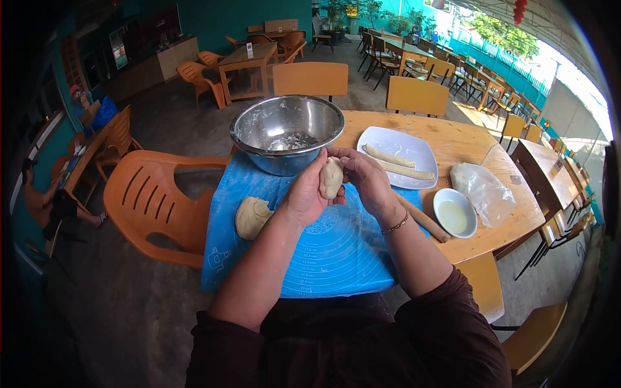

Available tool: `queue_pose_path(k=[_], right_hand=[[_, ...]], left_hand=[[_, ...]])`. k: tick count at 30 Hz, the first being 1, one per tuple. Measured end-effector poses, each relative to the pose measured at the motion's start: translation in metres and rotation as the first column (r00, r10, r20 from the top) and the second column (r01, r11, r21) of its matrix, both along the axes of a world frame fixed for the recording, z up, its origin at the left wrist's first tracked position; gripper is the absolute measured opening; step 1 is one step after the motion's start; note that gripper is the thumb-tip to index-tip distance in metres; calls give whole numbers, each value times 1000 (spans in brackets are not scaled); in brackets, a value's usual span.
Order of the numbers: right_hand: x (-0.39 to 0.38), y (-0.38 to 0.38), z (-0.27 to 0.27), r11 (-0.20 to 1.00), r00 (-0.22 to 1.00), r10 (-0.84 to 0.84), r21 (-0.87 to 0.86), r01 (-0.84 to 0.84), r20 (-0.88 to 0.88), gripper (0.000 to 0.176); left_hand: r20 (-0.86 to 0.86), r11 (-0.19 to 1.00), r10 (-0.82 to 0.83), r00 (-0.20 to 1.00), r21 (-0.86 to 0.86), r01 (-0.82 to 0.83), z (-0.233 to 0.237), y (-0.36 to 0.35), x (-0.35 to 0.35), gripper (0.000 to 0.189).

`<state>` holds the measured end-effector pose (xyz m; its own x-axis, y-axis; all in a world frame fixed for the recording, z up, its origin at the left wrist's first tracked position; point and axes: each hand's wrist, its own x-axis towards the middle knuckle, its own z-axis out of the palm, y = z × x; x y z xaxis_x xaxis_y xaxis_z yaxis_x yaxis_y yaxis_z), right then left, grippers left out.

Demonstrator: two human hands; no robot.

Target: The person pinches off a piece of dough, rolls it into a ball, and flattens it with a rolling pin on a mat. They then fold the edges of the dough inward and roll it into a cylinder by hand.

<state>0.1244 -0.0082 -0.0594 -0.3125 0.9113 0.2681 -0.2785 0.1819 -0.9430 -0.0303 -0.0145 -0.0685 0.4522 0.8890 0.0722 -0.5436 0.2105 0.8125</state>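
Between my two hands, above the blue baking mat (310, 258), is a small oval piece of dough (332, 178). My left hand (307, 191) cups it from the left with fingers curled round it. My right hand (369, 181) presses on it from the right, fingers bent. A larger lump of dough (252, 218) with a torn top edge lies on the mat's left side. Behind my hands stands a steel mixing bowl (288, 129), its inside dusted with flour. Two long dough rolls (404, 169) rest on a white plate (388, 136).
A wooden rolling pin (424, 220) lies right of the mat. Next to it are a small bowl of yellowish liquid (455, 214) and a clear plastic bag (485, 191) with something pale inside. An orange chair (155, 200) touches the table's left side. A person (45, 194) sits far left.
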Motion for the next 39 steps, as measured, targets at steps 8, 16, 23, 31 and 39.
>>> queue_pose_path(k=[8,16,23,31,39], right_hand=[[1,0,-2,996,995,33,82,-41,98,33],[-5,-3,-3,994,993,56,90,-66,101,31],[-3,-2,-2,995,999,38,91,-38,4,20],[10,12,-7,992,991,-129,-19,128,-48,41],[-1,12,-15,975,969,-221,18,220,106,36]], left_hand=[[-21,996,25,999,81,-23,-9,6,-2,36],[11,997,60,998,50,-61,-8,6,-3,36],[1,999,27,1000,23,-27,-4,2,0,41],[-97,999,49,994,-9,-50,-5,1,0,35],[82,999,4,997,-33,-1,-6,10,-2,32]])
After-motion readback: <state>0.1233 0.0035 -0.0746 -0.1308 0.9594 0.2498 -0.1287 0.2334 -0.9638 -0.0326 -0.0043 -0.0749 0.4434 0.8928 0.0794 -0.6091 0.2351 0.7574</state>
